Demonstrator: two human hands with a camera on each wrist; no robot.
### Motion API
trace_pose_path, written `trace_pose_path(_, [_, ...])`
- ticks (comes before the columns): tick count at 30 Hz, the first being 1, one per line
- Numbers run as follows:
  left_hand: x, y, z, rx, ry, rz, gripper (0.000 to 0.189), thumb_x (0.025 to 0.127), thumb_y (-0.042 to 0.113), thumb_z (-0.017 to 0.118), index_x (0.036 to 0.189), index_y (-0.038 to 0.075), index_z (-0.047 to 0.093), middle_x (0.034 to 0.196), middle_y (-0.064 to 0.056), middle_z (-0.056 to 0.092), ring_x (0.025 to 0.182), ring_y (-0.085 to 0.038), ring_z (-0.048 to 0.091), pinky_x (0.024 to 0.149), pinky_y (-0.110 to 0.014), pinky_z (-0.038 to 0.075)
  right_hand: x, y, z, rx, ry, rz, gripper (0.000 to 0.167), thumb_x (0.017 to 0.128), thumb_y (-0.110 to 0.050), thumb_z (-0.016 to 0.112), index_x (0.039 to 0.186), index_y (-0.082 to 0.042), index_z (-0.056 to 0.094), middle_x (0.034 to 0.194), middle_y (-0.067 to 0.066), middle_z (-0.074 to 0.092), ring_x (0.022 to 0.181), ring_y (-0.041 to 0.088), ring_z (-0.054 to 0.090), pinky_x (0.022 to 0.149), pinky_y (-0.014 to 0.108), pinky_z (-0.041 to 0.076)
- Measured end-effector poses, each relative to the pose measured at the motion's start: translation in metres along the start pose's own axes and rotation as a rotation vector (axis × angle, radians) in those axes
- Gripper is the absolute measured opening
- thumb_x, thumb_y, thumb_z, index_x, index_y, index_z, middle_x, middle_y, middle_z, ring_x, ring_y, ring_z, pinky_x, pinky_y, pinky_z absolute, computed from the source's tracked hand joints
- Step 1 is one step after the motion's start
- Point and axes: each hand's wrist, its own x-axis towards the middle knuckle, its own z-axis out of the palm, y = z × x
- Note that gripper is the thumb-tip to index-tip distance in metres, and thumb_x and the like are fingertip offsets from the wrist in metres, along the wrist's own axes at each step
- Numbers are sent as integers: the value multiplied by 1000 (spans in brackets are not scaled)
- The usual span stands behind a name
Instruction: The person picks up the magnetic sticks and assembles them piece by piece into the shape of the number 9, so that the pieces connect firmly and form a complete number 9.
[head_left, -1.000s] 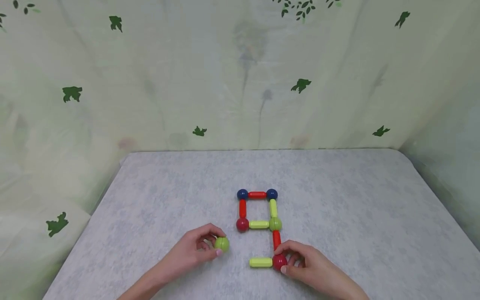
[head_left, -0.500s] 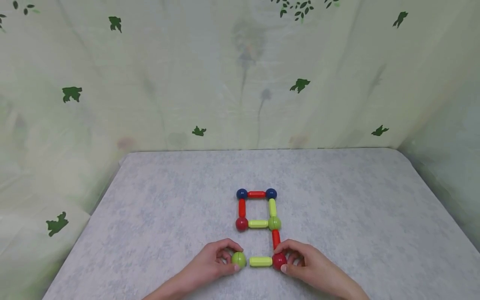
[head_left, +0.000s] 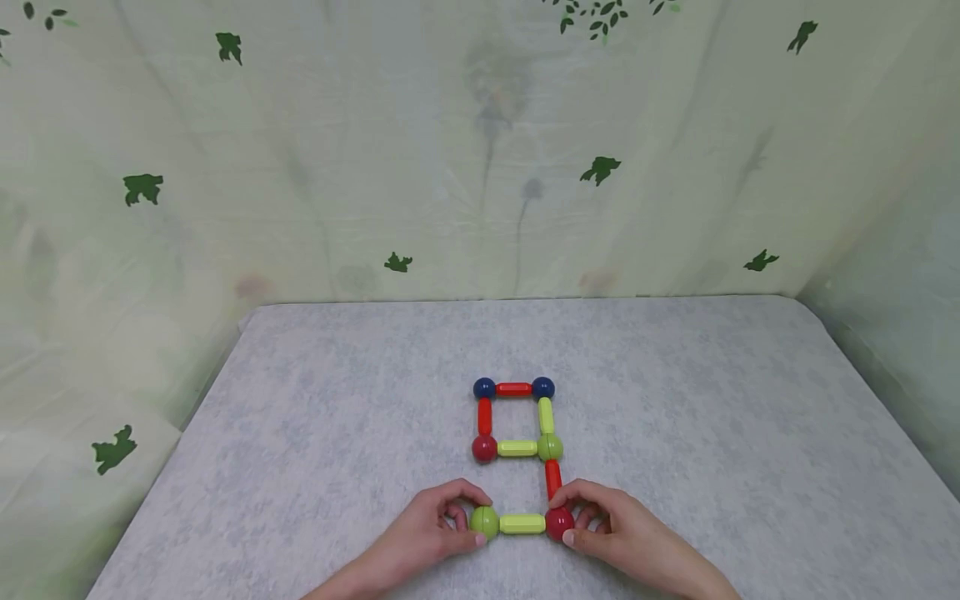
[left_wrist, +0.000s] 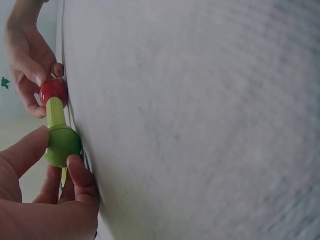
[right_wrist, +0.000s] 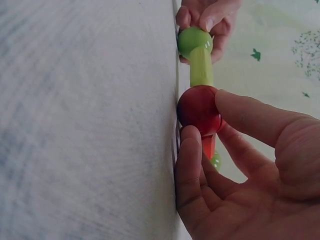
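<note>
My left hand (head_left: 438, 525) pinches a green ball (head_left: 484, 523) between thumb and fingers, low at the table. The ball meets the left end of a yellow-green rod (head_left: 522, 524). At that rod's other end is a red ball (head_left: 559, 523), which my right hand (head_left: 622, 529) grips with thumb and fingertips. From this red ball a red rod (head_left: 553, 481) runs up to another green ball (head_left: 550, 447). Seen from the right wrist, the thumb presses the side of the red ball (right_wrist: 200, 110); in the left wrist view the fingers wrap the green ball (left_wrist: 63, 145).
Beyond the hands, the same structure forms a square: two blue balls (head_left: 485, 388) joined by a red rod (head_left: 514, 389), another red rod (head_left: 485, 417), a second red ball (head_left: 484, 448) and two yellow-green rods (head_left: 517, 448). A patterned curtain (head_left: 337, 167) hangs behind the grey table (head_left: 337, 375).
My left hand has moved right and toward me with the green ball, bringing it against the free end of the yellow-green rod. The right hand has stayed on the red ball.
</note>
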Motion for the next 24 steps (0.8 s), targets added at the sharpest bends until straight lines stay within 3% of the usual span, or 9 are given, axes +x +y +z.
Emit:
trace_pose_path(18, [-1, 4, 5, 31, 13, -12, 31, 82, 9, 78, 111, 11, 66, 87, -3, 58, 75, -18, 51, 60, -25, 40, 0, 1, 0, 4, 0, 0, 26, 90, -16, 72, 114, -19, 64, 98, 3, 60, 85, 23, 55, 65, 28, 49])
trace_pose_path(24, [-1, 8, 6, 50, 12, -55, 29, 83, 10, 77, 110, 13, 66, 89, -3, 58, 77, -21, 51, 61, -26, 40, -1, 1, 0, -14, 5, -6, 25, 90, -16, 71, 114, -20, 63, 98, 2, 60, 85, 23, 55, 65, 28, 49])
